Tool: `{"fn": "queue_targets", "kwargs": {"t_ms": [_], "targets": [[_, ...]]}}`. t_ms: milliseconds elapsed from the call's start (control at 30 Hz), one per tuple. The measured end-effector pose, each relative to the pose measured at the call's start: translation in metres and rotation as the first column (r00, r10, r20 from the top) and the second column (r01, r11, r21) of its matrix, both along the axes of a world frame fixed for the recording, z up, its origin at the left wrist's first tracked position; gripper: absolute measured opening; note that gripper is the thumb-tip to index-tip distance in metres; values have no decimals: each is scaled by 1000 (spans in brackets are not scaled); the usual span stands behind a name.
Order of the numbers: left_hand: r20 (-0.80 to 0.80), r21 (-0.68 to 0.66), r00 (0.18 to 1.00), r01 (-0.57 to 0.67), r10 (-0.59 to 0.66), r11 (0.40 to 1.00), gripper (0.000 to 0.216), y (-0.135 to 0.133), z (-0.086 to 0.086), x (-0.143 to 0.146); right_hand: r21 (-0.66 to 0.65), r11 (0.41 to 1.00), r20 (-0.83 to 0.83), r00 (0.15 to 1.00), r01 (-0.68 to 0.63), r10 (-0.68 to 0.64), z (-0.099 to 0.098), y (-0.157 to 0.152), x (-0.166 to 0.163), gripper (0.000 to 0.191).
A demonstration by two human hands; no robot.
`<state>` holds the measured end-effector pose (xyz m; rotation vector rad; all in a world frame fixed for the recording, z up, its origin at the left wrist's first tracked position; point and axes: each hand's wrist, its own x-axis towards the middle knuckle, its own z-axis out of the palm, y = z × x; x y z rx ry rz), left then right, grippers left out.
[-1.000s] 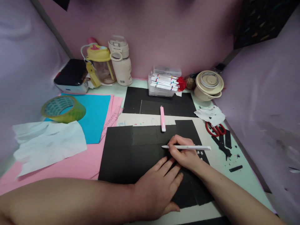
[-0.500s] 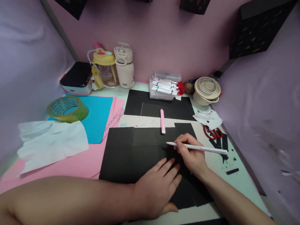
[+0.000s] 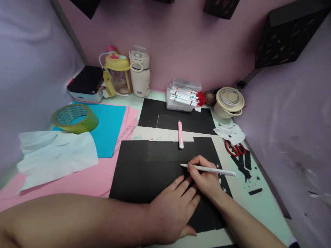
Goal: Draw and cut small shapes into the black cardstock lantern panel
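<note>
A sheet of black card (image 3: 134,168) with fold lines lies in front of me, small star-shaped cut-outs showing near its right edge. My left hand (image 3: 174,208) rests flat on it, fingers spread. Pinched in my right hand (image 3: 205,175) is a white pen (image 3: 217,170), its tip pointing left, close to the card's surface; whether it touches I cannot tell. The right hand sits just beyond the left fingertips. Past the card's far edge lies a pink utility knife (image 3: 180,134), its near end overlapping the card.
Behind are another black sheet (image 3: 148,112), a box of markers (image 3: 182,98) and a lidded bowl (image 3: 227,106). Red-handled scissors (image 3: 234,148) and black scraps (image 3: 241,167) lie right. Left are a tape roll (image 3: 74,119), blue paper (image 3: 106,134), a white tissue (image 3: 59,158) and bottles (image 3: 139,75).
My right hand has moved left and slightly nearer with the pen, uncovering the star cut-outs. The left hand has stayed flat in place. The view has shifted slightly.
</note>
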<state>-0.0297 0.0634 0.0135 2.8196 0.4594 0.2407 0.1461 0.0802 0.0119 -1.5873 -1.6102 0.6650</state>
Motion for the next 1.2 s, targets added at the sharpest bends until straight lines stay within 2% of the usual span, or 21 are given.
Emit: {"fn": "queue_targets", "kwargs": {"t_ms": [233,600,1200], "targets": [[15,3,1000,4,-4,1000,75,0,0,0,29,1000,29,1000,-11,10,-2,-1,0,16],[-4,54,1000,6,-6,999,77,-1,-6,1,-10,1000,14,1000,-28,28,-1,-1,1,15],[-27,49,1000,8,-6,999,75,1,0,1,4,996,-9,996,-93,93,-4,-3,4,16]]}}
